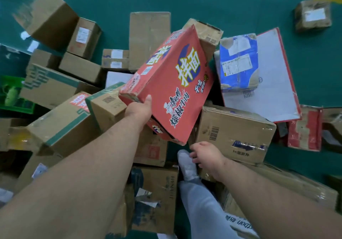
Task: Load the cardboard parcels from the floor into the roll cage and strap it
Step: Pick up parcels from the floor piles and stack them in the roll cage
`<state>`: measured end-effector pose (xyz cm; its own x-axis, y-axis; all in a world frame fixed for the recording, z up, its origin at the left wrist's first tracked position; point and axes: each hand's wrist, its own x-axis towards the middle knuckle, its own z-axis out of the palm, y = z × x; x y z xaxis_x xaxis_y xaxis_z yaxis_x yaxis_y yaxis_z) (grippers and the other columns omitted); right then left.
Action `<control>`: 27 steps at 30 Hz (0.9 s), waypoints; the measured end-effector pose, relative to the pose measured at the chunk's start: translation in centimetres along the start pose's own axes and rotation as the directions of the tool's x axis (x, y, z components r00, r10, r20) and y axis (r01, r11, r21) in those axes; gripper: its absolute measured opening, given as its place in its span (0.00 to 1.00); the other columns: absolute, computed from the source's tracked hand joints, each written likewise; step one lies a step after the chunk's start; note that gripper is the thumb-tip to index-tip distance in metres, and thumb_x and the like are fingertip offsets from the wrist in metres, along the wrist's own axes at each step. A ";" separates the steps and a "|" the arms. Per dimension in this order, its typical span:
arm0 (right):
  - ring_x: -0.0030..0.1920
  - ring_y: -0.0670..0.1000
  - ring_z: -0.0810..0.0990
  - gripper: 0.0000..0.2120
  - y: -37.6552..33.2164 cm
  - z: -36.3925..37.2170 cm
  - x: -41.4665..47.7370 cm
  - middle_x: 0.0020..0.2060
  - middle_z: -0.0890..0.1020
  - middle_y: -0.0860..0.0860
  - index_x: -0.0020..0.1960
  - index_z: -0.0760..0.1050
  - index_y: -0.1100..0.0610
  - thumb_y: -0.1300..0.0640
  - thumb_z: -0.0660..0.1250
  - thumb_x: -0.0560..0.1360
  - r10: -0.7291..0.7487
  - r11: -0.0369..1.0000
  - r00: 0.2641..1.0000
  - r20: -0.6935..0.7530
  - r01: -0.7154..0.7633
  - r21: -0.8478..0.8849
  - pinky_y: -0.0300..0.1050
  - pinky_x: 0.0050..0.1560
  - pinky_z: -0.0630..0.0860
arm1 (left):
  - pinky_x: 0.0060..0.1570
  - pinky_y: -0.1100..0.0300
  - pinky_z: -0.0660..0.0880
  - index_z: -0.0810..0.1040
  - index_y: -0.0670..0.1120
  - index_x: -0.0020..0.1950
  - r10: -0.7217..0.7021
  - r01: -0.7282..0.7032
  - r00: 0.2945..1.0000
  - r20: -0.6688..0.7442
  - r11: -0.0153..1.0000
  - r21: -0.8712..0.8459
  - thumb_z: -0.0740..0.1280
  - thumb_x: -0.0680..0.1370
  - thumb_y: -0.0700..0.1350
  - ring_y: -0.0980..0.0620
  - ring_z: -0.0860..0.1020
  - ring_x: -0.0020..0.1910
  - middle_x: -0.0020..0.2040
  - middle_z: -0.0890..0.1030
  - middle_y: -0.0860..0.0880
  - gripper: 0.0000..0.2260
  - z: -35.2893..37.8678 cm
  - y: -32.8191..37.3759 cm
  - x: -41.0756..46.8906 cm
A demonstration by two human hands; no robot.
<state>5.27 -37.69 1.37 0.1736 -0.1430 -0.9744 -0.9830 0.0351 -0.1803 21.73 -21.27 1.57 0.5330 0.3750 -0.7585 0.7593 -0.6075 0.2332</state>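
Head view: left hand (138, 110) grips the near short edge of the red carton (166, 83), which is tilted above the parcel pile (235, 133). Right hand (205, 153) is loose and holds nothing, just under the carton's low corner. Green floor (203, 2) lies open beyond the pile.

Reaches forward with the left arm (92, 155) almost straight, left hand (137, 109) gripping the near end of a tilted red carton (166, 90), thumb laid up its side and fingers hidden underneath. Holds the right arm (268, 192) lower and angled inward, right hand (205, 152) empty just beside the carton's lowest corner, fingers loosely curled. Shows a pale-trousered leg (199, 201) and white shoe (187, 164) between the forearms.
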 end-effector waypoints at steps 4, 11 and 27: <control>0.42 0.52 0.80 0.11 1.9 -1.2 0.5 0.49 0.84 0.57 0.60 0.76 0.58 0.54 0.60 0.84 0.052 0.998 0.998 -0.022 -0.052 -0.019 0.44 0.42 0.76 | 0.61 0.51 0.75 0.77 0.40 0.67 0.071 -0.065 0.996 -0.059 0.992 0.107 0.56 0.84 0.63 0.38 0.78 0.59 0.58 0.79 0.42 0.29 0.3 -0.1 1.7; 0.40 0.50 0.77 0.18 2.1 -1.3 -1.6 0.48 0.79 0.54 0.68 0.70 0.57 0.46 0.61 0.84 0.102 0.990 0.994 -0.035 -0.098 0.097 0.42 0.35 0.75 | 0.63 0.46 0.77 0.79 0.45 0.64 0.199 -0.202 0.979 -0.038 0.975 -0.096 0.59 0.84 0.60 0.43 0.80 0.56 0.56 0.82 0.46 0.22 -1.5 -1.9 -1.9; 0.59 0.62 0.83 0.23 -0.9 2.5 -16.4 0.53 0.87 0.50 0.59 0.80 0.45 0.33 0.65 0.71 -0.211 0.921 0.977 0.022 0.192 0.338 0.67 0.68 0.68 | 0.59 0.46 0.78 0.80 0.42 0.60 -0.162 0.303 0.953 0.257 0.530 -0.792 0.59 0.85 0.57 0.44 0.86 0.50 0.47 0.88 0.44 0.20 -13.3 -21.2 -18.2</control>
<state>3.43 -32.95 17.18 0.3787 -0.1258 -0.9169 -0.8520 0.3395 -0.3984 0.96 -5.91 18.54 0.2891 0.2757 -0.9167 0.8600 0.3459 0.3753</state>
